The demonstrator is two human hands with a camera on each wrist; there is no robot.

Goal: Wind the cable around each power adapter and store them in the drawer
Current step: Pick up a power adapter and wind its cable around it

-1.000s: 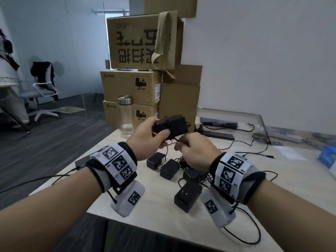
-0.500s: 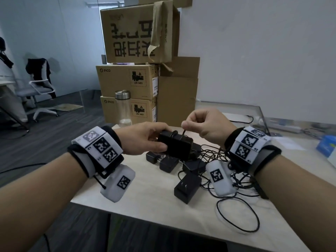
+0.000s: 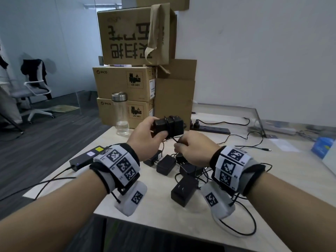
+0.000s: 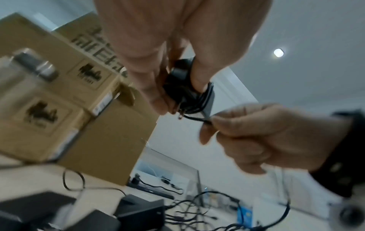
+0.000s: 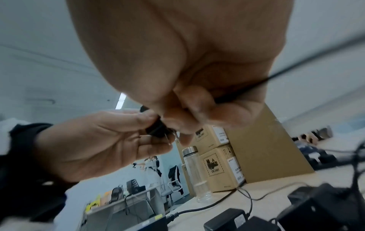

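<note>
In the head view my left hand (image 3: 148,132) grips a black power adapter (image 3: 168,126) above the table, with turns of its thin black cable round its middle. My right hand (image 3: 181,145) sits just below and right of it, pinching the free cable (image 3: 173,139). The left wrist view shows the adapter (image 4: 184,92) between my left fingers and the right hand (image 4: 256,137) pinching the cable (image 4: 197,119) close to the prongs. In the right wrist view the cable (image 5: 296,68) runs taut out of my right fist. Several more adapters (image 3: 165,164) lie among tangled cables below my hands. No drawer shows.
Stacked cardboard boxes (image 3: 127,84) stand at the table's back left, with a glass bottle (image 3: 121,115) in front. A black power strip (image 3: 209,129) lies behind my hands, a flat black power brick (image 3: 85,159) at the left edge, a blue box (image 3: 323,148) at the far right.
My right hand has swung from above the adapter down to below and right of it, carrying the cable round. The left hand has kept hold of the adapter.
</note>
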